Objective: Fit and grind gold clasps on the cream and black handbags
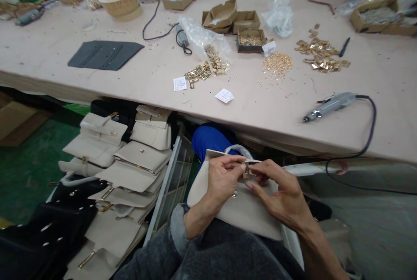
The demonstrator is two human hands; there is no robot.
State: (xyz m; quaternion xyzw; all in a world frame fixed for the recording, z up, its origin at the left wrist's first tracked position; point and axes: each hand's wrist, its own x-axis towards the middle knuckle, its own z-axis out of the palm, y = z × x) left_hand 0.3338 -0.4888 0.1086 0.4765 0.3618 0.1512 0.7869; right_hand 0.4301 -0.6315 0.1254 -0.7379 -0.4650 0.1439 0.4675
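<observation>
A beige handbag (249, 210) lies across my lap, with a clear-wrapped handle (239, 149) at its far edge. Near that edge sits a small gold metal fitting (246, 170) on a strap of the bag. My left hand (220, 182) pinches the fitting from the left, thumb and fingertips together. From the right, the curled fingers of my right hand (282, 191) close on the same fitting, with the thumb low against the bag. My fingers partly cover the fitting. A small gold clasp (234, 194) shows on the bag beside my left hand.
On the table (276, 110) ahead lie a corded electric screwdriver (330, 106), piles of gold fittings (321, 54), small gold pieces (277, 66) and a dark grey panel (106, 55). Beige bags (143, 158) and black bags (61, 236) are stacked on my left beside a grey crate (171, 180).
</observation>
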